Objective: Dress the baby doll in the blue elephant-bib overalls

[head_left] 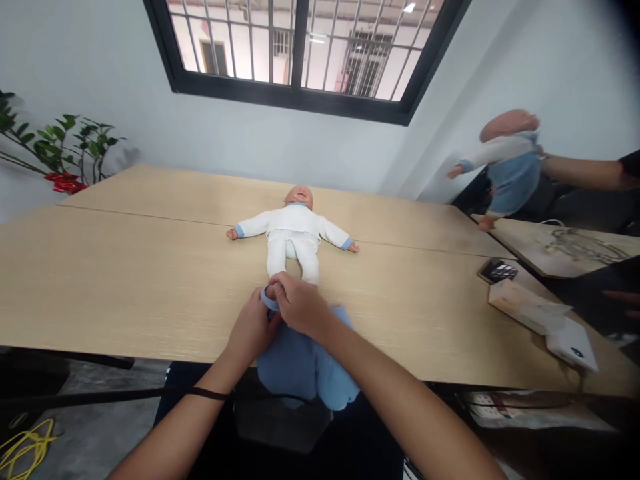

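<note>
A baby doll (294,233) in a white suit with blue cuffs lies on its back on the wooden table (125,267), head away from me, arms spread. A light blue garment (300,363) drapes over the table's near edge below its feet. My left hand (253,328) and my right hand (299,303) are both closed on the garment's blue cuff, right at the doll's left foot. The doll's feet are partly hidden behind my fingers.
At the right, another person's arm (585,172) holds up a second doll (505,160) in blue. A black phone (497,271), a paper packet (527,305) and a white device (573,343) lie at the table's right. A plant (60,150) stands at the left; yellow cable (25,447) lies on the floor.
</note>
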A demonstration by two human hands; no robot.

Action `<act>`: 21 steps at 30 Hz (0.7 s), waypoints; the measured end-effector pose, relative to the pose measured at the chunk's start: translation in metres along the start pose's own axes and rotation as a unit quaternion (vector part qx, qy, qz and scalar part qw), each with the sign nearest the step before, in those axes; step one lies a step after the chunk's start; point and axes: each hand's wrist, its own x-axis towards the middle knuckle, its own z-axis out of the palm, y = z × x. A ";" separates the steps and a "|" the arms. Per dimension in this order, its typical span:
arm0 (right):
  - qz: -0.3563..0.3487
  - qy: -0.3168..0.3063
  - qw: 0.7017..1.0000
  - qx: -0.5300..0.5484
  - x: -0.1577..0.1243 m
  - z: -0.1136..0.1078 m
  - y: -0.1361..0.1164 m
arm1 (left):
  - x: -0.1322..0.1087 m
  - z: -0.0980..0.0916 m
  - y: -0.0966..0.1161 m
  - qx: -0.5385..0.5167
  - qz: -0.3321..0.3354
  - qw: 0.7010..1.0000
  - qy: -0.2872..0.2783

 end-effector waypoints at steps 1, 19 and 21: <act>0.026 -0.008 0.999 -0.035 0.001 -0.001 0.001 | 0.001 -0.001 0.001 -0.005 -0.006 1.000 -0.007; -0.004 -0.115 0.988 -0.099 0.009 -0.030 0.046 | 0.054 -0.008 -0.013 -0.047 0.080 0.989 -0.114; -0.004 -0.089 0.992 -0.094 0.010 -0.033 0.054 | 0.063 -0.011 -0.010 -0.050 0.098 0.985 -0.136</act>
